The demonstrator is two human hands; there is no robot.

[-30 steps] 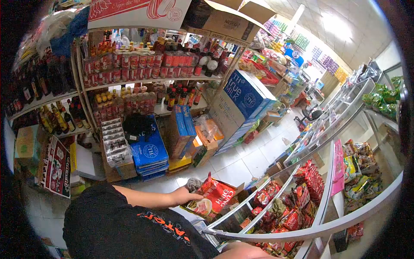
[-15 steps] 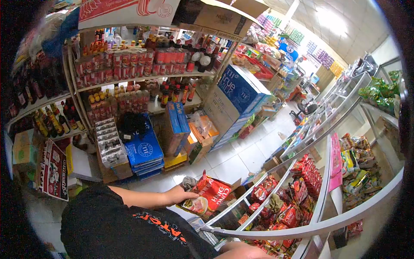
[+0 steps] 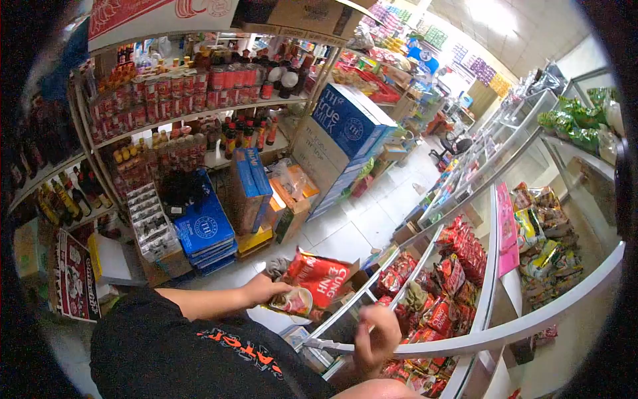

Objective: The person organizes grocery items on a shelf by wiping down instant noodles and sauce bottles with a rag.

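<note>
My left hand [image 3: 264, 290] is closed on the near edge of a red instant noodle packet [image 3: 316, 282] with a bowl pictured on it. A crumpled grey cloth [image 3: 276, 267] sits against the same hand, behind the packet's edge. Blurred by motion, my right hand [image 3: 377, 338] is raised over the white rim of the display case [image 3: 425, 347]. Its fingers are loosely bent and apart, and nothing shows in them. Beneath and beyond it, more red noodle packets [image 3: 438, 316] fill the case, with a brownish cloth [image 3: 415, 297] lying among them.
Shelves of cans [image 3: 176, 90] and bottles stand at the left. Blue milk cartons [image 3: 205, 229] are stacked on the floor, beside a tall milk box [image 3: 352, 123]. A tiled aisle [image 3: 352, 226] runs toward the back. Other packets [image 3: 541, 229] lie behind glass at right.
My right hand has risen into view over the case rim; before, only its forearm showed at the bottom. My left hand still holds the noodle packet. The view has shifted slightly.
</note>
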